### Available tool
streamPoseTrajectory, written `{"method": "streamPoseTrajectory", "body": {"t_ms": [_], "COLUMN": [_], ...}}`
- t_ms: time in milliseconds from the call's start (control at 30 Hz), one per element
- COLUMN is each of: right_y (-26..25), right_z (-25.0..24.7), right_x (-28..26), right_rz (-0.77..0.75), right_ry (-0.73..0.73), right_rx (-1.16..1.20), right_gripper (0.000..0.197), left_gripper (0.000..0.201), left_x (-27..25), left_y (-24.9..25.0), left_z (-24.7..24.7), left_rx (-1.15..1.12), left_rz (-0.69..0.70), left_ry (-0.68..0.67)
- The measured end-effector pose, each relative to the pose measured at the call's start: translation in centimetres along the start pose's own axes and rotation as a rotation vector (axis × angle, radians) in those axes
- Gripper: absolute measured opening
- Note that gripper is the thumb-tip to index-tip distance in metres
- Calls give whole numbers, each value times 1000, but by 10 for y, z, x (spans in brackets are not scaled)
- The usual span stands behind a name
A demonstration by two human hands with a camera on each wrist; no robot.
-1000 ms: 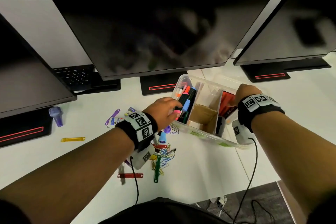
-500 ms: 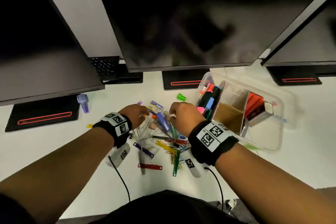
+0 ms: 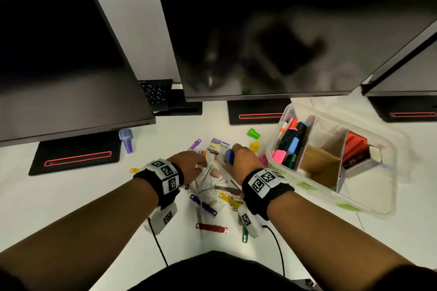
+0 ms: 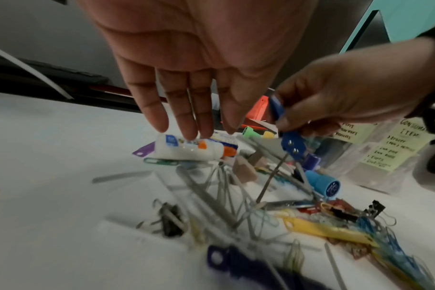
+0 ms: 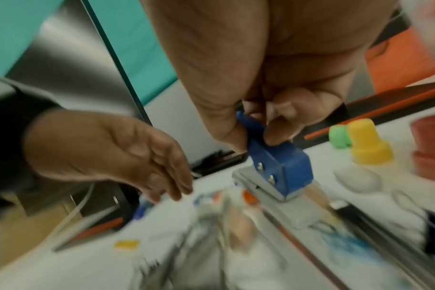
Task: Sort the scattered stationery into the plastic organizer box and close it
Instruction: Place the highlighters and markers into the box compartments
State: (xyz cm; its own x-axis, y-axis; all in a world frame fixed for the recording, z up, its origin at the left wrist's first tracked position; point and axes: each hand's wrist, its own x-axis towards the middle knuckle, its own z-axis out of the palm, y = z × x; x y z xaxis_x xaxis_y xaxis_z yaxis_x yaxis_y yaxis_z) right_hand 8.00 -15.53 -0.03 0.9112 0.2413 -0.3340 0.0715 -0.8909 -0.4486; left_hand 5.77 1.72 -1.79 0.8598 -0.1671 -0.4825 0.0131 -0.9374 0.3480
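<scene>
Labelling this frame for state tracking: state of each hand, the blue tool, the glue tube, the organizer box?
right hand: pinches the blue staple remover, lifted off the pile
blue staple remover: held, tilted
left hand: fingers straight, tips at the white glue tube, no grip
white glue tube: lying on its side on the desk
organizer box: lid off, markers in its left compartment

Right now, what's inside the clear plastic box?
The organizer box holds markers, a brown cardboard divider and something orange-red. What lies beneath them is hidden.
</scene>
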Motion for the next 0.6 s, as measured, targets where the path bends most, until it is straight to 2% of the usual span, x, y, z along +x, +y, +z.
{"method": "streamPoseTrajectory", "body": {"t_ms": [200,267,367,433,533,600], "right_y": [4,17,52,78,122,146], "right_z": [-67,-91,-124,-139,-155,-159], "right_x": [-44,-58,-74,-78,-85,-84], "right_rz": [-44,-7,76,167,364,480], "right_ry": [266,344,514,590,570,515], "right_rx": [192,264,349,392,299,236], "right_gripper": [10,12,13,16,14,14], "left_gripper": [32,34,46,51,53,49], "left_x": [20,25,31,33,31,32], "left_y": [46,68,107,126,151,159], "left_z": [-7,-9,-10,-10,-9,-7], "left_rx": [-74,-110,-44,28,158,262], "left_rz": [178,243,407,475,530,652], "left_ry": [75,124,201,194,136,289]}}
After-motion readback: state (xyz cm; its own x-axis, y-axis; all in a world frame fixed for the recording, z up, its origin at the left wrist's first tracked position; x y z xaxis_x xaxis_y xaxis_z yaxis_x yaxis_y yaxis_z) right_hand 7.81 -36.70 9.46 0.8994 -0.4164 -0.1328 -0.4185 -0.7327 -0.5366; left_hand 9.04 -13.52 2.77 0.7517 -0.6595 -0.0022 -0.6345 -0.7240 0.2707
